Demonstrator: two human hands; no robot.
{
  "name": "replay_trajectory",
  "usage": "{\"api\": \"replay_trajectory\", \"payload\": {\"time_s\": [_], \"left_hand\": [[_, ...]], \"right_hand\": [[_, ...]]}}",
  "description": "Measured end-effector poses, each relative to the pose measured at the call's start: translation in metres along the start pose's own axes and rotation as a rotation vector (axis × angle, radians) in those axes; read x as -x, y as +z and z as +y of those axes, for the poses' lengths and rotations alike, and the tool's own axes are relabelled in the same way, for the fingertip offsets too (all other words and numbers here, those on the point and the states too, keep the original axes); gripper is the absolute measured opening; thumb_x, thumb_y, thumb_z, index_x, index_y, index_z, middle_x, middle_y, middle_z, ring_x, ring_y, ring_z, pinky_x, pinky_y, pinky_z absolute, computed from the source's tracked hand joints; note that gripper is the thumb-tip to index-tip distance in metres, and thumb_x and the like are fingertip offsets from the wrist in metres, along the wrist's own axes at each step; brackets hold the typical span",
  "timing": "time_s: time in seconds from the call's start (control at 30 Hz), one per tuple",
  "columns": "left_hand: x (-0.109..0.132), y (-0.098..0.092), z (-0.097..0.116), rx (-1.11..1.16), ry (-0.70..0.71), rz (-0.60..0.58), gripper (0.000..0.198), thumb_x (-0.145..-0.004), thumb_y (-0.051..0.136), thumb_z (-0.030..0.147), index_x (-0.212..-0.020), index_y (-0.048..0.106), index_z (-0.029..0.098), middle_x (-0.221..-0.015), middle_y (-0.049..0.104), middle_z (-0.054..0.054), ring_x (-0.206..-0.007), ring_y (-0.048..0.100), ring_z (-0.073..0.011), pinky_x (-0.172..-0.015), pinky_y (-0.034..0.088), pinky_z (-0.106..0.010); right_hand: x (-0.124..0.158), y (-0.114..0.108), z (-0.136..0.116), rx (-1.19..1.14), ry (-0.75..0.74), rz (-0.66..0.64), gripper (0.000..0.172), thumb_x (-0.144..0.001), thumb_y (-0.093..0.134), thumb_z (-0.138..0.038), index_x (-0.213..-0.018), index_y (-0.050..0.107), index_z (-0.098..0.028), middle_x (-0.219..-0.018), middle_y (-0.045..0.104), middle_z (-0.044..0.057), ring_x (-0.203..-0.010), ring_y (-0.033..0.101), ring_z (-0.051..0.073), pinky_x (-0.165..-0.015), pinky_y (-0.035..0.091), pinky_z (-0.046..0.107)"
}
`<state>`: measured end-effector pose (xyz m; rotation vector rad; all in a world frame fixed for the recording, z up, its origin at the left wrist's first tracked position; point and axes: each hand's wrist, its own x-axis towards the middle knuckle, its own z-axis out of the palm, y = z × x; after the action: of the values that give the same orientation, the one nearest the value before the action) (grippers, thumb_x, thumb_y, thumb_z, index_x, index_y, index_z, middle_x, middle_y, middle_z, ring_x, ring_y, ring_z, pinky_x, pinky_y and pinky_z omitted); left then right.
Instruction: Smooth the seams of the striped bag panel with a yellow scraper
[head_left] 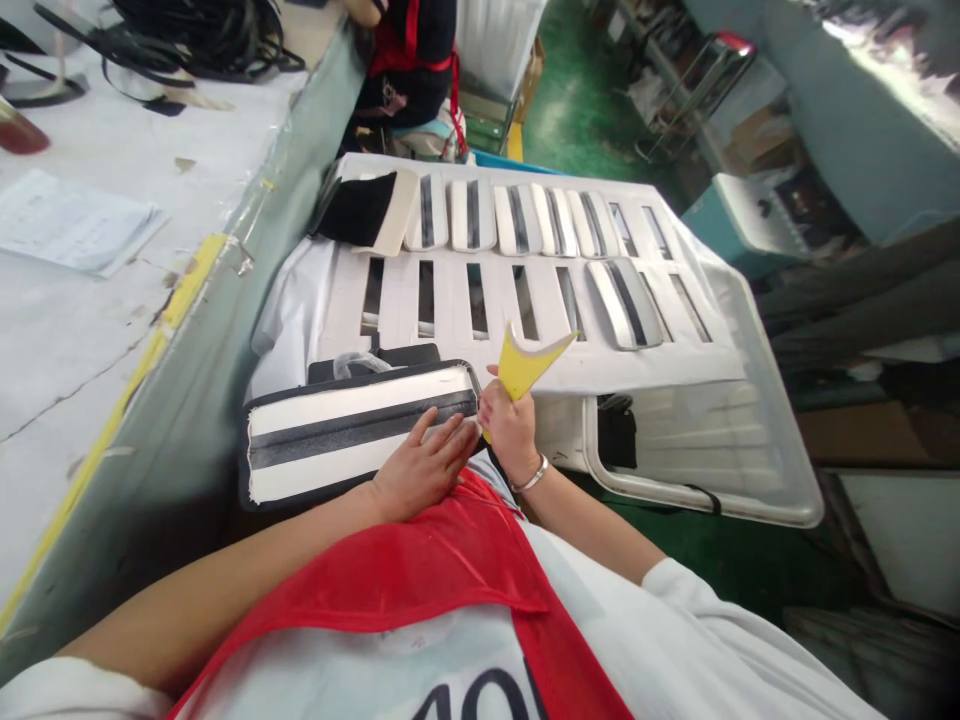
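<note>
Across my lap lies a long black-edged panel (352, 435) with two white bands and a dark grey stripe between them. My left hand (429, 462) rests flat on its right end, fingers stretched out. Close beside it, my right hand (510, 425) is wrapped round a yellow fork-ended tool (527, 366). The tool's wide, curved-in end points up and away from me. Its lower end is mostly hidden by my fingers, near the panel's right corner, and I cannot tell whether it touches the panel.
A white slotted board (442, 345) ahead carries several small white striped pads (472, 215) and a black piece (364, 210). Beneath it, at right, is a translucent plastic bin (705, 440). A worktable (97, 330) runs along the left, with black cords (195, 40). Another person (411, 60) is beyond.
</note>
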<state>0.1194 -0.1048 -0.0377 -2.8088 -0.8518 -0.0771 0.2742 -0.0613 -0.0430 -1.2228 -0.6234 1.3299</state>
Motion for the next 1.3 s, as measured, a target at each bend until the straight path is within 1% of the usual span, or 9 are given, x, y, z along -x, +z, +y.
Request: {"api": "replay_trajectory", "payload": {"time_s": [0.17,0.33,0.43,0.53,0.63,0.73,0.93,1.1,1.3], "left_hand": [[0.004,-0.002,-0.001,-0.004,0.022,-0.024,0.048,-0.095,0.041,0.031,-0.141,0.041,0.017,-0.145,0.041,-0.010,-0.132,0.039,-0.0278,-0.108,0.032,-0.053],[0.001,0.000,-0.001,0.006,0.004,0.013,0.043,-0.094,0.042,0.027,-0.136,0.047,0.019,-0.142,0.046,-0.010,-0.130,0.042,-0.0271,-0.107,0.033,-0.052],[-0.003,0.003,-0.001,0.039,-0.002,0.025,0.039,-0.093,0.046,0.030,-0.131,0.053,0.023,-0.139,0.048,-0.008,-0.131,0.040,-0.0270,-0.109,0.031,-0.052],[-0.006,0.004,0.000,0.061,0.000,-0.001,0.039,-0.093,0.046,0.033,-0.130,0.053,0.023,-0.138,0.049,-0.008,-0.132,0.038,-0.0267,-0.110,0.029,-0.053],[-0.007,0.004,0.000,0.049,-0.013,-0.011,0.045,-0.093,0.045,0.037,-0.135,0.048,0.021,-0.141,0.046,-0.009,-0.131,0.040,-0.0264,-0.110,0.030,-0.052],[-0.004,0.002,-0.001,0.036,-0.011,-0.026,0.051,-0.092,0.046,0.039,-0.138,0.044,0.019,-0.143,0.044,-0.011,-0.130,0.041,-0.0268,-0.108,0.033,-0.052],[0.012,-0.003,-0.005,0.078,0.012,0.184,0.033,-0.091,0.049,0.023,-0.119,0.060,0.010,-0.122,0.060,-0.014,-0.119,0.051,-0.0242,-0.109,0.034,-0.049],[0.011,-0.008,-0.005,0.087,0.036,0.179,0.029,-0.091,0.050,0.021,-0.117,0.062,0.015,-0.114,0.063,-0.010,-0.112,0.054,-0.0207,-0.108,0.036,-0.045],[0.007,-0.003,-0.006,0.003,0.024,0.193,0.031,-0.092,0.049,0.020,-0.120,0.061,0.017,-0.125,0.058,-0.008,-0.117,0.051,-0.0226,-0.110,0.032,-0.046]], "right_hand": [[-0.019,0.002,-0.007,-0.233,-0.073,0.088,0.024,-0.076,0.054,-0.028,-0.097,0.046,-0.022,-0.055,0.031,-0.011,-0.040,0.026,0.005,-0.038,0.025,0.018],[-0.024,0.008,0.004,-0.068,-0.099,0.097,0.023,-0.082,0.049,-0.036,-0.100,0.047,-0.021,-0.055,0.033,-0.010,-0.041,0.030,0.006,-0.039,0.029,0.019],[-0.018,0.008,0.013,0.243,-0.286,0.055,0.026,-0.084,0.050,-0.038,-0.103,0.052,-0.020,-0.072,0.053,-0.001,-0.064,0.053,0.011,-0.058,0.046,0.023],[-0.015,0.007,0.016,0.405,-0.448,0.010,0.025,-0.082,0.054,-0.036,-0.101,0.056,-0.020,-0.098,0.059,0.008,-0.096,0.057,0.016,-0.080,0.048,0.027],[-0.017,0.006,0.009,0.265,-0.298,-0.024,0.026,-0.083,0.053,-0.038,-0.102,0.053,-0.021,-0.072,0.054,0.000,-0.067,0.055,0.013,-0.058,0.046,0.024],[-0.018,0.004,-0.001,-0.032,-0.123,0.005,0.025,-0.082,0.053,-0.038,-0.098,0.048,-0.021,-0.054,0.034,-0.010,-0.041,0.032,0.006,-0.040,0.030,0.020],[-0.004,-0.001,-0.005,-0.260,-0.048,0.101,0.020,-0.075,0.055,-0.026,-0.093,0.046,-0.021,-0.054,0.033,-0.011,-0.040,0.028,0.004,-0.038,0.026,0.017],[0.004,0.005,0.000,-0.255,-0.070,0.139,0.019,-0.077,0.056,-0.027,-0.092,0.045,-0.020,-0.054,0.034,-0.011,-0.040,0.029,0.004,-0.038,0.026,0.017],[-0.002,0.003,0.003,-0.207,-0.092,0.177,0.018,-0.080,0.053,-0.027,-0.093,0.044,-0.021,-0.055,0.033,-0.011,-0.041,0.029,0.004,-0.038,0.027,0.017]]}}
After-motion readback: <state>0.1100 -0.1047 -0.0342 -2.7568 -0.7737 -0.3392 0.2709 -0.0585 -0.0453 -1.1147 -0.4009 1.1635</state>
